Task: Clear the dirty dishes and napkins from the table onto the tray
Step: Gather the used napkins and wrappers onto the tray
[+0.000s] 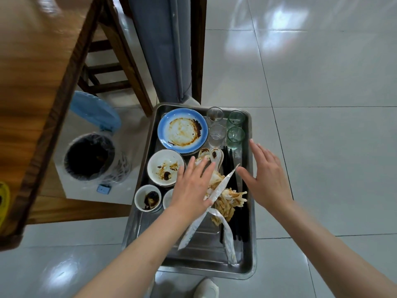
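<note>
A steel tray (249, 244) stands low on the floor side of the wooden table (32, 87). It holds a stained blue-rimmed plate (182, 130), a dirty white bowl (164, 166), two small sauce cups (147, 197), several glasses (217, 134), ceramic spoons (214, 155), black chopsticks (227, 166), soiled napkins (229, 201) and paper chopstick sleeves (228, 239). My left hand (193, 188) hovers flat over the napkins with fingers straight. My right hand (266, 175) is spread open above the tray's right side, holding nothing.
An open bin (90, 157) lined with a plastic bag, its blue lid (94, 109) raised, stands left of the tray under the table edge. A grey pole (163, 50) and wooden chair legs (129, 67) rise behind the tray. Glossy tiled floor lies to the right.
</note>
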Available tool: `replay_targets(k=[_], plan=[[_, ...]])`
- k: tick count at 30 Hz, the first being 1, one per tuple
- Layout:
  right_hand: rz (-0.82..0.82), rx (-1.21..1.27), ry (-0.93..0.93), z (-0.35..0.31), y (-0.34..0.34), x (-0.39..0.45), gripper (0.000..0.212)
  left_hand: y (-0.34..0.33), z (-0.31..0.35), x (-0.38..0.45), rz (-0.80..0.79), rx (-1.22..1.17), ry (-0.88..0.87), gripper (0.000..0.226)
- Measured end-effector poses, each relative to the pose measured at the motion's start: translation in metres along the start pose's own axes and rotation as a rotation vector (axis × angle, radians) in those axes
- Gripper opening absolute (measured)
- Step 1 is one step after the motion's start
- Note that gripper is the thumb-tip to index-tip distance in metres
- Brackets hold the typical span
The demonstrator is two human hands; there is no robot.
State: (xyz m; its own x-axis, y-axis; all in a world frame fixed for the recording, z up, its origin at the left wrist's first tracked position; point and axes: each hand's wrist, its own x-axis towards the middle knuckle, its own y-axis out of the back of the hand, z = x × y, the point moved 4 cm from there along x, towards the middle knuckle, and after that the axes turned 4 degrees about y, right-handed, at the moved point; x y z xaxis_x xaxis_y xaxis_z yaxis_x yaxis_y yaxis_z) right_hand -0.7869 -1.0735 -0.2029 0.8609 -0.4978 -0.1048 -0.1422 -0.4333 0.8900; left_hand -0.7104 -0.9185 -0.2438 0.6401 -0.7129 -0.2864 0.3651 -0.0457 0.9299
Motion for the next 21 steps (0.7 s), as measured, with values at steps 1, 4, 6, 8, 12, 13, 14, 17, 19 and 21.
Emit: replay_targets(k=[1, 4, 6, 8, 12, 13, 14, 17, 19, 21], plan=[[-0.008, -0.006, 0.01, -0.002, 0.0, -0.002, 0.073, 0.007, -0.003, -0.001, 0.021, 0.017, -0.003, 0.097], [-0.043, -0.05, 0.047, -0.008, 0.003, -0.006, 0.076, 0.033, -0.013, -0.005, 0.089, 0.067, -0.003, 0.103], [-0.063, -0.079, 0.08, -0.016, 0.008, -0.008, 0.076, 0.055, -0.023, -0.011, 0.12, 0.092, 0.015, 0.108], [-0.084, -0.101, 0.124, -0.029, 0.017, -0.009, 0.077, 0.078, -0.034, -0.02, 0.147, 0.108, 0.045, 0.111], [-0.12, -0.143, 0.228, -0.059, 0.044, -0.009, 0.077, 0.135, -0.055, -0.049, 0.193, 0.085, 0.122, 0.109], [-0.123, -0.157, 0.252, -0.069, 0.053, -0.01, 0.076, 0.152, -0.061, -0.059, 0.217, 0.068, 0.142, 0.108], [-0.123, -0.166, 0.27, -0.079, 0.06, -0.011, 0.075, 0.168, -0.066, -0.069, 0.243, 0.054, 0.158, 0.107], [-0.136, -0.157, 0.308, -0.119, 0.081, -0.018, 0.073, 0.22, -0.084, -0.103, 0.301, 0.017, 0.196, 0.103], [-0.164, -0.142, 0.344, -0.151, 0.092, -0.025, 0.075, 0.249, -0.099, -0.13, 0.325, -0.025, 0.235, 0.101], [-0.177, -0.134, 0.415, -0.187, 0.105, -0.033, 0.077, 0.273, -0.115, -0.161, 0.363, -0.056, 0.281, 0.099]])
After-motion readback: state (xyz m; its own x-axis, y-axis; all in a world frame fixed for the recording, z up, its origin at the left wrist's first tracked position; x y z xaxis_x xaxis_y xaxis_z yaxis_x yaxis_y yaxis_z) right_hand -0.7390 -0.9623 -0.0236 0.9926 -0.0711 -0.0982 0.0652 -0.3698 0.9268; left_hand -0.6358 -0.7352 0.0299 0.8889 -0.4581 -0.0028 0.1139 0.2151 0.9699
